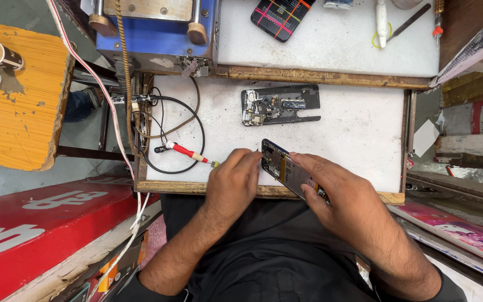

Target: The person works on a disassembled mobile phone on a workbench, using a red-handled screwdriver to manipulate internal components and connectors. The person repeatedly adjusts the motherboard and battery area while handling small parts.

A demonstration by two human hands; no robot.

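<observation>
Red-handled screwdriver (pixel 188 152) lying idle on the white tabletop (pixel 359 140), just beside the left hand (pixel 233 182). Left fingers pinching the opened phone (pixel 286 168) at its near end. Back already off, insides bare; removed frame piece (pixel 280 104) set aside farther up. Right hand (pixel 339 196) gripping the phone's other end, holding it tilted at the tabletop's front edge.

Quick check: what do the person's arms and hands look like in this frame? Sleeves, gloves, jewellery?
Both hands bare: no gloves, rings or watch visible on the left hand or right hand. Forearms uncovered. Black sleeves start near the elbows, matching the black garment across the lap.
</observation>
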